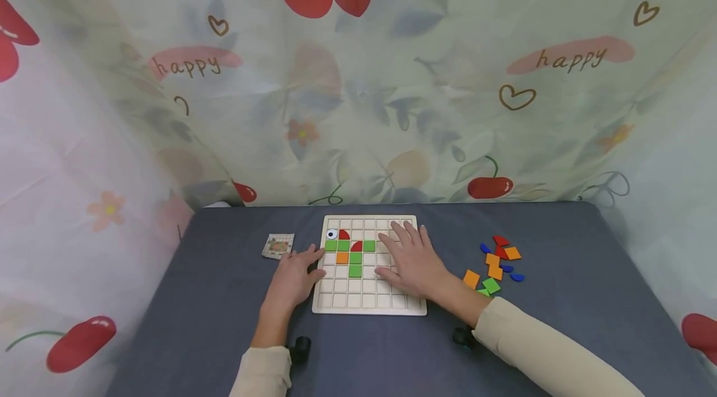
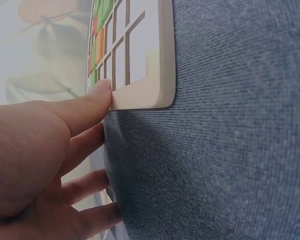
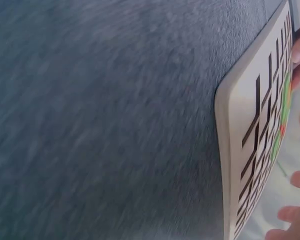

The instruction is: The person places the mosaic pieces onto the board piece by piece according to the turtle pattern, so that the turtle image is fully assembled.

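A white gridded board (image 1: 370, 311) lies on the dark cloth. Coloured pieces fill some of its squares: an eye tile (image 1: 332, 234), red quarter-rounds (image 1: 357, 247), several green squares (image 1: 355, 270) and an orange square (image 1: 342, 257). At the board's left edge, my left hand (image 1: 290, 280) touches the rim with its thumb (image 2: 97, 95); its other fingers reach out beside the board. My right hand (image 1: 416, 265) is spread over the board's right part, fingers apart, with nothing held. Squares beneath that hand are hidden. In the right wrist view only some fingertips (image 3: 288, 214) show.
A small picture card (image 1: 278, 246) lies left of the board, close to the left fingers. Loose pieces are scattered to the right, among them orange squares (image 1: 471, 279), green squares (image 1: 491, 285), red pieces (image 1: 501, 240) and blue half-rounds (image 1: 517, 277). A patterned curtain (image 1: 358, 104) stands behind the table.
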Tool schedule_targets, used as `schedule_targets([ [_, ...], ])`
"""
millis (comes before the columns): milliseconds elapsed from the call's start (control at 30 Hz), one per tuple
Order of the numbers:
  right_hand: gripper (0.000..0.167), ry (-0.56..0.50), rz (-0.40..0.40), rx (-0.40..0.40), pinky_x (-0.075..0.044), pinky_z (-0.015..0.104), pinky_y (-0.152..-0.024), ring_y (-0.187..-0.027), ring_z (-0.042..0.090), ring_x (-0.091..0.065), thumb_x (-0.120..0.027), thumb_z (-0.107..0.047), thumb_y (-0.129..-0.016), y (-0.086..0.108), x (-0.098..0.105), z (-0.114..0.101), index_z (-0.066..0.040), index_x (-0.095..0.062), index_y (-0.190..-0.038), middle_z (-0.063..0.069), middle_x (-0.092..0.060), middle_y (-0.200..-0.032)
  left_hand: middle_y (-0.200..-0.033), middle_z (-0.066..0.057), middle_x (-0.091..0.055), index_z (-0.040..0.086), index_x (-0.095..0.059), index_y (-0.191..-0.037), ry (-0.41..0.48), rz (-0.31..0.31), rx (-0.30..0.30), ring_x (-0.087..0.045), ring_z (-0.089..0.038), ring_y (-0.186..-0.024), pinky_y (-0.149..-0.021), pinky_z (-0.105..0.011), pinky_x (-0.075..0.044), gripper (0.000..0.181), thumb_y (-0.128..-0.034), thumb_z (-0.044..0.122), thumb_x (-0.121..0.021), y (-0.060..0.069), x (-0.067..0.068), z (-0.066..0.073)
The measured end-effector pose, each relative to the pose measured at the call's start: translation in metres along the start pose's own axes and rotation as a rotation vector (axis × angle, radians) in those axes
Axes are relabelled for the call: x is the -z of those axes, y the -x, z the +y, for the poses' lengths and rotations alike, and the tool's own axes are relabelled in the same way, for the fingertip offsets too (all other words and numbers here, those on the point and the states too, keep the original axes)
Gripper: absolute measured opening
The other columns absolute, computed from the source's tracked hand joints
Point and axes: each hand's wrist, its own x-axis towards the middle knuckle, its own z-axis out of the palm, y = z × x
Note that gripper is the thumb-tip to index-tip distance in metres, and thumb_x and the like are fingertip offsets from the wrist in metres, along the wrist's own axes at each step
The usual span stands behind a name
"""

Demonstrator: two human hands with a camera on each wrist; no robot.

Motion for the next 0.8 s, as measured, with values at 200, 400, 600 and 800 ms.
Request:
schedule_targets([
  [200,0.077,0.010,0.000,-0.032,-0.017,0.071,-0.125,-0.157,0.043,-0.023,-0.051,-0.066,-0.097,0.012,0.003,0.018,-0.021,-0.039,-0.158,0.016,-0.026,-0.169,-0.158,-0.011,-0.048,0.018,-0.056,-0.149,0.006,-0.008,0.005,-0.030,-0.053,-0.150,-0.120,-0.066,-0.032,0.054,-0.0965,0.023,-0.071,-0.001,0.000,0.000],
  [400,0.078,0.024,0.013,-0.063,-0.019,0.072,-0.123,-0.155,0.044,-0.026,-0.055,-0.065,-0.096,0.027,0.006,0.041,-0.019,-0.041,-0.158,0.017,-0.027,-0.168,-0.159,-0.010,-0.046,0.019,-0.055,-0.149,0.017,-0.018,0.016,-0.029,-0.053,-0.151,-0.120,-0.067,-0.032,0.055,-0.0965,0.023,-0.071,-0.001,0.001,0.000],
  [600,0.078,-0.004,0.024,-0.112,-0.020,0.073,-0.122,-0.153,0.045,-0.027,-0.058,-0.062,-0.096,0.048,0.009,0.065,-0.018,-0.040,-0.157,0.019,-0.028,-0.167,-0.160,-0.010,-0.046,0.019,-0.055,-0.149,0.021,-0.022,0.008,-0.028,-0.053,-0.151,-0.120,-0.067,-0.031,0.055,-0.0970,0.024,-0.070,-0.001,0.001,0.001],
  [800,0.076,-0.030,0.054,-0.125,-0.026,0.073,-0.120,-0.150,0.047,-0.031,-0.062,-0.059,-0.095,0.072,0.014,0.086,-0.016,-0.044,-0.155,0.021,-0.033,-0.163,-0.160,-0.010,-0.046,0.019,-0.054,-0.150,0.012,-0.024,0.006,-0.028,-0.052,-0.151,-0.121,-0.066,-0.031,0.055,-0.0970,0.024,-0.070,0.000,0.001,0.000],
])
